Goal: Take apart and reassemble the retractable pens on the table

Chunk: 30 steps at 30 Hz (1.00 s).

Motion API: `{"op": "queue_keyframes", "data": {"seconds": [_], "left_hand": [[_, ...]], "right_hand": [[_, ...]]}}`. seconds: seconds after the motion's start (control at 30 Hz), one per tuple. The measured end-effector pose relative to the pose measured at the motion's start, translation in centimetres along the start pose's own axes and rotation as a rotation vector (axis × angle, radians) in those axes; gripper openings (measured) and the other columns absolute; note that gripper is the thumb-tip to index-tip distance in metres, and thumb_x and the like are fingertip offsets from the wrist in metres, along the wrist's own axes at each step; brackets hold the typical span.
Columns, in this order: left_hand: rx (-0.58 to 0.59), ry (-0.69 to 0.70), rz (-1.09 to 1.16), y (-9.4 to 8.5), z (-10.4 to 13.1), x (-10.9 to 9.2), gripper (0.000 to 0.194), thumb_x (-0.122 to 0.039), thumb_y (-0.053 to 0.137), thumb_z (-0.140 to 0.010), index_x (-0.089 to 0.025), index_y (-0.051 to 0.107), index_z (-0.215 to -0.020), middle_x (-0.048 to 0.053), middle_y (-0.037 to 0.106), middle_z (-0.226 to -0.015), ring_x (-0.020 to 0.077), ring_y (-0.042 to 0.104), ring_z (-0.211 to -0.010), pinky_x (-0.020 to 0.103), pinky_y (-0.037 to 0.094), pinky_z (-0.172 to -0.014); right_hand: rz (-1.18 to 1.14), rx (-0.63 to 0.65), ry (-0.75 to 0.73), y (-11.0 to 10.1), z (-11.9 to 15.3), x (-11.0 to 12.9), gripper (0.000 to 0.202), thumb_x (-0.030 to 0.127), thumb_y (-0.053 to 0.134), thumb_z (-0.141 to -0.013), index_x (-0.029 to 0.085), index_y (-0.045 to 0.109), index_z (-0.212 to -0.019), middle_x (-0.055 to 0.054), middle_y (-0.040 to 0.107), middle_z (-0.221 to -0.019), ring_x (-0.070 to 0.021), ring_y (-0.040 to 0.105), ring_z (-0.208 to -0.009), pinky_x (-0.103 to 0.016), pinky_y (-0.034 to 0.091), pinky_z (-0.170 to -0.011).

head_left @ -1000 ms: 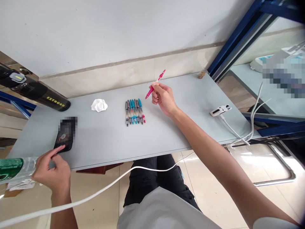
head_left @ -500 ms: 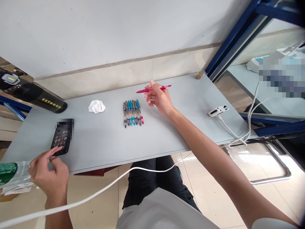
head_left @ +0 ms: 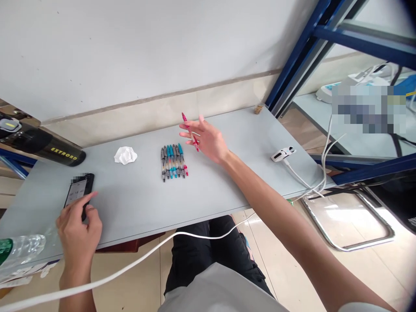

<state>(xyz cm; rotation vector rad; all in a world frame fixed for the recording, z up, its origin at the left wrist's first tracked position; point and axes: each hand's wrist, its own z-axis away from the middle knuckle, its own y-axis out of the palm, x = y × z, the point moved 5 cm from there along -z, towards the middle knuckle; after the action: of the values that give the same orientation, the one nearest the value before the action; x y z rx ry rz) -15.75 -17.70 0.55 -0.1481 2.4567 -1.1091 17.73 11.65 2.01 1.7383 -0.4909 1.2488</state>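
My right hand is raised over the table, palm partly turned up, with a red pen caught among its spread fingers. The pen slants, one end up towards the wall. Beside it lies a row of several pens side by side, with grey and teal grips and one red end at the right. My left hand hovers over the lower part of a black phone at the table's left. Its index finger is stretched out, its thumb stands apart, and nothing shows in it.
A crumpled white tissue lies between phone and pens. A dark bottle is at the back left, a clear bottle with a green label at the left edge. At the right sit a white clip-like device and cables. A white cable crosses in front.
The red pen has swung from nearly level to steeply slanted as my right fingers opened out. My left hand has shifted right, and the phone screen has changed from dark keys to a lighter display.
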Motion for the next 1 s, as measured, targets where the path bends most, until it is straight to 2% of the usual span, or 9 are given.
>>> {"op": "queue_keyframes", "data": {"seconds": [0.07,0.17,0.27,0.47,0.57,0.67,0.73,0.8,1.0], "left_hand": [[0.015,0.057,0.025,0.8,-0.3,-0.7,0.054,-0.027,0.060,-0.098,-0.058,0.071,-0.141,-0.013,0.077,-0.140,0.0335,0.071,-0.136,0.061,0.050,-0.126],[0.014,0.170,0.087,2.1,-1.3,-2.5,0.040,-0.026,0.062,-0.098,-0.039,0.079,-0.132,0.000,0.081,-0.130,0.0358,0.074,-0.126,0.061,0.054,-0.118],[0.073,0.262,0.171,3.8,-2.8,-5.8,0.032,-0.025,0.060,-0.103,-0.027,0.079,-0.129,0.008,0.081,-0.129,0.0344,0.074,-0.124,0.056,0.053,-0.117],[0.237,0.392,0.510,8.3,-7.0,-15.1,0.026,-0.030,0.058,-0.109,-0.026,0.078,-0.125,0.007,0.082,-0.126,0.0272,0.074,-0.123,0.047,0.052,-0.117],[0.391,0.302,0.721,12.0,-8.9,-18.8,0.033,-0.041,0.061,-0.110,-0.026,0.072,-0.137,0.008,0.082,-0.132,0.0263,0.073,-0.128,0.046,0.052,-0.119],[0.582,0.130,1.039,15.9,-10.0,-21.5,0.053,-0.053,0.073,-0.103,-0.026,0.065,-0.148,0.012,0.075,-0.147,0.0284,0.070,-0.139,0.047,0.052,-0.122],[0.662,0.044,1.285,17.4,-10.2,-22.5,0.058,-0.057,0.078,-0.099,-0.027,0.066,-0.148,0.013,0.075,-0.148,0.0287,0.070,-0.141,0.047,0.051,-0.125],[0.681,-0.011,1.430,18.0,-10.2,-22.9,0.051,-0.057,0.084,-0.095,-0.026,0.075,-0.135,0.013,0.079,-0.139,0.0296,0.072,-0.137,0.047,0.053,-0.124],[0.513,-0.161,1.422,17.4,-9.3,-21.1,0.040,-0.050,0.099,-0.079,-0.020,0.084,-0.102,0.009,0.085,-0.107,0.0264,0.081,-0.108,0.041,0.062,-0.107]], "right_hand": [[-0.028,-0.061,-0.001,-0.8,-0.5,-0.8,0.039,0.051,0.090,-0.087,0.022,0.068,-0.102,-0.011,0.074,-0.130,-0.0210,0.072,-0.102,-0.032,0.058,-0.077],[-0.067,-0.134,0.019,-1.4,-0.9,-1.9,0.042,0.033,0.094,-0.081,0.023,0.056,-0.095,-0.005,0.075,-0.107,-0.0104,0.056,-0.072,-0.024,0.044,-0.058],[-0.048,-0.111,0.033,-1.2,-0.9,-2.1,0.042,0.040,0.092,-0.086,0.023,0.055,-0.094,-0.001,0.071,-0.092,-0.0081,0.039,-0.063,-0.022,0.031,-0.051],[-0.012,-0.044,0.026,-1.2,-0.7,-1.5,0.038,0.053,0.083,-0.094,0.018,0.067,-0.096,0.003,0.052,-0.081,-0.0066,0.023,-0.059,-0.023,0.017,-0.048],[0.007,0.018,0.043,-1.1,-0.5,-1.3,0.041,0.057,0.078,-0.096,0.017,0.070,-0.098,0.004,0.046,-0.078,-0.0075,0.019,-0.059,-0.024,0.015,-0.047],[0.040,0.155,0.097,-0.1,-0.1,-1.2,0.043,0.061,0.079,-0.094,0.020,0.067,-0.095,0.004,0.046,-0.076,-0.0084,0.017,-0.058,-0.025,0.013,-0.048],[0.063,0.232,0.155,0.6,0.3,-1.2,0.046,0.063,0.079,-0.094,0.021,0.061,-0.088,0.004,0.048,-0.075,-0.0084,0.014,-0.058,-0.026,0.012,-0.048],[0.089,0.280,0.193,1.1,0.6,-1.2,0.050,0.066,0.079,-0.094,0.022,0.056,-0.084,0.005,0.048,-0.074,-0.0081,0.012,-0.058,-0.026,0.011,-0.049],[0.259,0.344,0.147,1.8,1.0,-1.5,0.055,0.072,0.075,-0.095,0.022,0.056,-0.085,0.004,0.049,-0.076,-0.0075,0.018,-0.057,-0.028,0.009,-0.052]]}}
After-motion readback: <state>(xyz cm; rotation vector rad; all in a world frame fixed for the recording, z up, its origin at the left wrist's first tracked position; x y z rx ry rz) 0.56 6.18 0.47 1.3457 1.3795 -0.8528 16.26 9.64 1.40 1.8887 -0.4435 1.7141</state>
